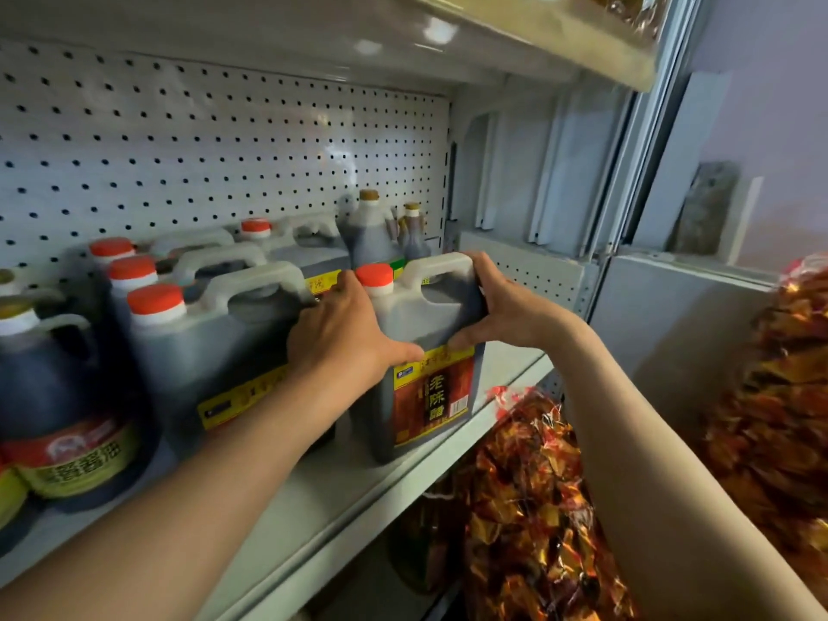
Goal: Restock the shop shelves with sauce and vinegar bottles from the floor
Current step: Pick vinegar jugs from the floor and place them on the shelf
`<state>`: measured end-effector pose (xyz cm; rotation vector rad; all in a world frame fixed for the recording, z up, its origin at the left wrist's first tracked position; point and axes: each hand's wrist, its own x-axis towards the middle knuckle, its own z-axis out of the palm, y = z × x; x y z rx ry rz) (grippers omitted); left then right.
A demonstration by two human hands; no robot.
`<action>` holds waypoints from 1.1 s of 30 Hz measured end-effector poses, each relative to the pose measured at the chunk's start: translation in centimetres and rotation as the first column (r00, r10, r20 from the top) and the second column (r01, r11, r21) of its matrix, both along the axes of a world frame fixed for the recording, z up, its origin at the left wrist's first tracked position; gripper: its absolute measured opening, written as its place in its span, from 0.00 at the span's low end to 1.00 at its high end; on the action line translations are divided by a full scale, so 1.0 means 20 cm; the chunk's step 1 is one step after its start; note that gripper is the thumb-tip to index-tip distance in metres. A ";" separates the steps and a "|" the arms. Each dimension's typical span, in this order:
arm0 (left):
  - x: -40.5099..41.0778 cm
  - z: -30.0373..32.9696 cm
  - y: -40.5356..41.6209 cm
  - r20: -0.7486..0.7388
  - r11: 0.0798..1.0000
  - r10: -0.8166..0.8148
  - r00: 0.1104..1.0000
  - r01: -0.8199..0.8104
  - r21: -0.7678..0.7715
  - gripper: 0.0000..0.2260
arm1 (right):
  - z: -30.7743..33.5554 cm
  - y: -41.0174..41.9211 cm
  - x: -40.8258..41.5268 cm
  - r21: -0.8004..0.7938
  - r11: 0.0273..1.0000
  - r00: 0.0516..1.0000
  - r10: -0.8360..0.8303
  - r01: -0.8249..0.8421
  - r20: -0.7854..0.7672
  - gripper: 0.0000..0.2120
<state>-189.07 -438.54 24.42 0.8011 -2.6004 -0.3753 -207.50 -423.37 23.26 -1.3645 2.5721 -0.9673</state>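
Both hands clamping the jug: left hand curling round its side, right hand gripping beside the handle. Probably heavy, sloshing; handle's safest.

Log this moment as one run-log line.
phase: placing | object: vinegar jug on shelf front edge | left hand: grips jug's left side | right hand: grips handle side

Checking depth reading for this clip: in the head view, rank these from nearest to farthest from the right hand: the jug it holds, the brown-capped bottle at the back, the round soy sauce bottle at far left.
1. Vinegar jug: gripped by the right hand, shelf front.
2. Brown-capped bottle: just behind, against the pegboard.
3. Soy sauce bottle: far left of the shelf.
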 end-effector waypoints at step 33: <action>0.47 -0.48 0.39 -0.293 0.912 -0.316 0.902 0.375 0.169 0.40 | -0.27 0.65 1.11 0.199 0.787 0.812 -0.565 0.584 -0.149 0.43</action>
